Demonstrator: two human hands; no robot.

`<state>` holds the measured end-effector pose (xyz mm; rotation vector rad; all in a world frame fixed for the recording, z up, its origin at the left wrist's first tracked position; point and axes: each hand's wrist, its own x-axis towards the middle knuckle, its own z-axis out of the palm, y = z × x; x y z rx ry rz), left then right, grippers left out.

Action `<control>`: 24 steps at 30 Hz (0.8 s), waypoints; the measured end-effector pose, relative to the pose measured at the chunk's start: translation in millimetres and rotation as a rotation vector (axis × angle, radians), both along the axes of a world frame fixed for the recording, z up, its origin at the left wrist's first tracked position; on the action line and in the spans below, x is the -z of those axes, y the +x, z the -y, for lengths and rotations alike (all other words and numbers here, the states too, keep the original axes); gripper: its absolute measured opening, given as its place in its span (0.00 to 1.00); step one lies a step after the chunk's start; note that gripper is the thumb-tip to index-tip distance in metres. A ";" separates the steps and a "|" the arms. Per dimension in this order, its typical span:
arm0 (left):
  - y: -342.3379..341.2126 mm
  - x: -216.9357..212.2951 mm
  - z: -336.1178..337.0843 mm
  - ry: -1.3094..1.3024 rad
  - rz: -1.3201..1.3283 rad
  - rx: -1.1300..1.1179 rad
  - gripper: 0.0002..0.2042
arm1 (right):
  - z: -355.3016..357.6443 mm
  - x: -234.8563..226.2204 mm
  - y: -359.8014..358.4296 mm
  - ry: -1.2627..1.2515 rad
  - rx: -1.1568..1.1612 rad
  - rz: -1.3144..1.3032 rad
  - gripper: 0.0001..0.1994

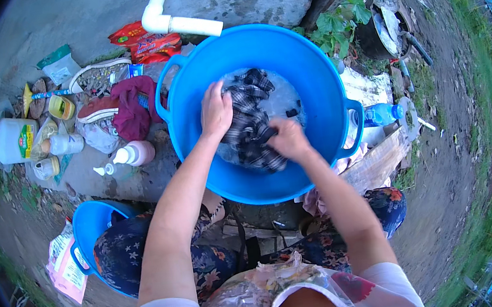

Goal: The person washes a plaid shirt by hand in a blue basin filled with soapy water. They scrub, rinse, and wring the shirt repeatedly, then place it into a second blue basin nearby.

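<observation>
A large blue plastic tub (316, 71) with two side handles stands in front of me, holding sudsy water (285, 92). In the water lies a bunched, wet black-and-white plaid garment (248, 119); its exact kind I cannot make out. My left hand (216, 109) is at the garment's left edge, its fingers curled against the cloth. On the right side, my right hand (289, 139) is closed in a fist around a fold of the same cloth. A small dark piece of fabric (292, 112) shows in the suds just above the right hand.
A white pipe (193, 26) ends over the tub's far rim. Left of the tub are a maroon cloth (132, 109), shoes, a pink bottle (138, 153) and a white jar (11, 140). A smaller blue bucket (86, 225) stands by my left knee. A blue bottle (382, 114) lies right.
</observation>
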<state>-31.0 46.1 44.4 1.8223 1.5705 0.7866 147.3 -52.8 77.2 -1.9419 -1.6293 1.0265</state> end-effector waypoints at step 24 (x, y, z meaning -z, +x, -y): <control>-3.9 -74.2 -0.4 -0.762 -0.559 0.497 0.56 | -127.4 12.3 88.1 -0.231 0.446 0.076 0.27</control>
